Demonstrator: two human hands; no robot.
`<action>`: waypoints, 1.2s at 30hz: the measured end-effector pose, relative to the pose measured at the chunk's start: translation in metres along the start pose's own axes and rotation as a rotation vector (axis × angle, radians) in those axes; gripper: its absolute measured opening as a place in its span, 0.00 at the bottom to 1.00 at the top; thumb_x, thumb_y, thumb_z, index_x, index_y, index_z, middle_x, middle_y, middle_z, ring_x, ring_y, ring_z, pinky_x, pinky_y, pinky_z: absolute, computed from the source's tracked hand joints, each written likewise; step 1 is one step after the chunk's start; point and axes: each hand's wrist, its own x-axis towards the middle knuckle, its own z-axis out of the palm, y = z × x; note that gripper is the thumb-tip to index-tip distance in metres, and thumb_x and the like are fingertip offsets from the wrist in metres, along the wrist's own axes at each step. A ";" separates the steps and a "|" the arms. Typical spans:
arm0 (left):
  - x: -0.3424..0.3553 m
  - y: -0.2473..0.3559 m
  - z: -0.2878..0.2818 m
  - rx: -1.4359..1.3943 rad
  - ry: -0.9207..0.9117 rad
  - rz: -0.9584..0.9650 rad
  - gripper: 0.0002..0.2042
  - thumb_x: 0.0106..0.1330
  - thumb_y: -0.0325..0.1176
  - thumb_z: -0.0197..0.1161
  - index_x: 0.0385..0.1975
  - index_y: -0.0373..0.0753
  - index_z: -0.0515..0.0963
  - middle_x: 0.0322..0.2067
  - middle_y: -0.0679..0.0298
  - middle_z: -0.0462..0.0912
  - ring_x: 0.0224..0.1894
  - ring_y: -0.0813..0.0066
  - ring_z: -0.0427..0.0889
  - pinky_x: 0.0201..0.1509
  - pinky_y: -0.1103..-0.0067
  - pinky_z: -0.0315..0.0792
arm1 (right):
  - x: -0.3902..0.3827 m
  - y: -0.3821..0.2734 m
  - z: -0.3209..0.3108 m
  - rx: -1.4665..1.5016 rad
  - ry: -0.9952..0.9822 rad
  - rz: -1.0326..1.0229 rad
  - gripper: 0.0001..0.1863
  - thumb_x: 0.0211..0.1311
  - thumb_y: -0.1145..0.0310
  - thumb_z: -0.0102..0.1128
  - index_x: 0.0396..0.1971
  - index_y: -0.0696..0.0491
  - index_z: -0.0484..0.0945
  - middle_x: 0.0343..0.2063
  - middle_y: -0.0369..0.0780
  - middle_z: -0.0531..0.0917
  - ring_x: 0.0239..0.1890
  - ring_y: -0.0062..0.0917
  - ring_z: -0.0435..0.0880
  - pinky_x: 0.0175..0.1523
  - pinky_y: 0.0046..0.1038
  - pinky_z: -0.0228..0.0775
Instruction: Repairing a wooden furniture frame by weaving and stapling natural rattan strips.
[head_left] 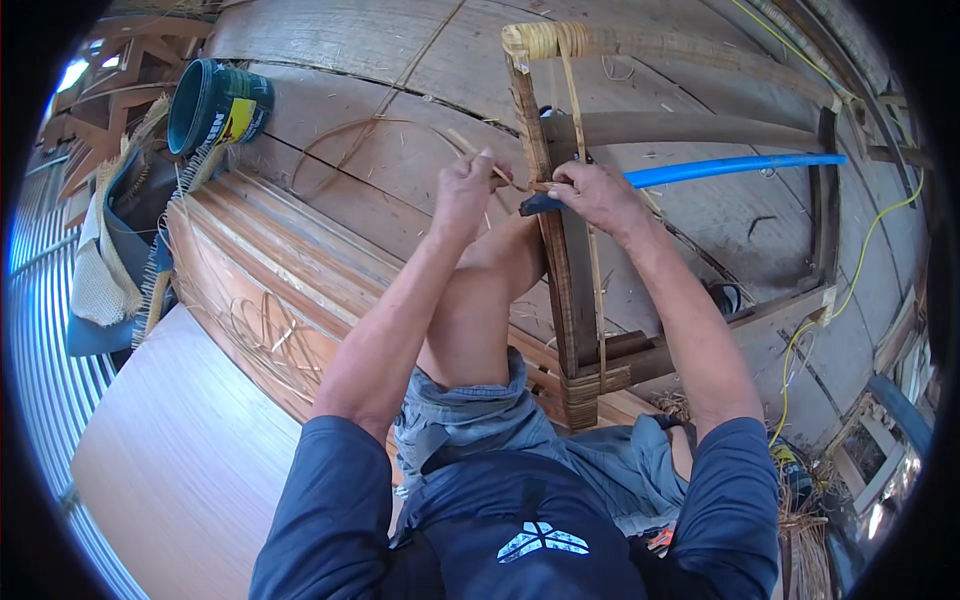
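Observation:
A wooden frame (557,290) stands against my bent leg, its top rail wrapped in pale rattan strip (545,40) at the near corner. My left hand (468,190) is closed in a pinch on a thin brown rattan strip (513,182), whose long tail loops away to the left. Beside the upright post, my right hand (598,194) pinches the same strip against the wood, its fingertips partly hiding the spot. A long blue tube (720,170) with a dark end crosses the frame, passing beneath my right hand. Another pale strip (592,250) runs down along the post.
Stacked wooden boards (290,235) lie at my left, with loose curled strips (270,340) on them. A green bucket (225,105) rests tipped at the back left. A yellow cord (858,270) trails along the right. More fibre strips (805,530) heap up at the lower right.

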 end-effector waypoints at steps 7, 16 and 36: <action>-0.011 0.018 0.004 -0.021 -0.065 0.093 0.17 0.66 0.39 0.48 0.27 0.29 0.76 0.27 0.61 0.80 0.28 0.77 0.76 0.36 0.80 0.71 | -0.002 -0.005 0.006 -0.101 -0.017 0.100 0.11 0.55 0.62 0.54 0.30 0.54 0.77 0.25 0.49 0.79 0.32 0.41 0.78 0.36 0.37 0.67; -0.014 0.023 0.042 -0.656 -0.120 0.066 0.18 0.66 0.40 0.48 0.14 0.39 0.65 0.15 0.64 0.68 0.22 0.74 0.70 0.32 0.76 0.69 | 0.004 0.000 -0.008 0.065 0.000 0.121 0.16 0.60 0.57 0.49 0.31 0.57 0.73 0.31 0.51 0.78 0.37 0.45 0.76 0.39 0.39 0.65; 0.067 -0.010 0.023 -0.935 -0.035 -0.635 0.16 0.65 0.37 0.43 0.12 0.49 0.55 0.07 0.75 0.51 0.06 0.79 0.46 0.20 0.77 0.55 | -0.018 0.012 -0.003 0.542 0.196 0.292 0.21 0.63 0.53 0.48 0.20 0.55 0.70 0.10 0.32 0.66 0.12 0.13 0.64 0.18 0.20 0.56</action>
